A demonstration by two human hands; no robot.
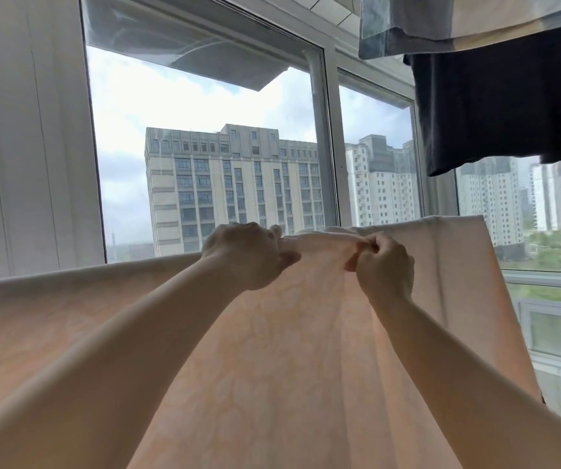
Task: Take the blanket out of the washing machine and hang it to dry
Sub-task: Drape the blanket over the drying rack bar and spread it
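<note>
We held the blanket (272, 350) up across the lower half of the frame, its top edge running left to right in front of the window (204, 130). Our left hand (245, 255) and right hand (384, 265) sat close together at mid-frame, each grip pinched shut on that edge. The peach cloth looked thin, faintly patterned and lit from behind.

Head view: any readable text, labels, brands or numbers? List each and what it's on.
None readable.
blanket: faint woven pattern only, no label or print showing.
dark garment and patterned cloth hanging above: no tag or logo visible.
buildings outside the window: no signs that can be made out.
</note>
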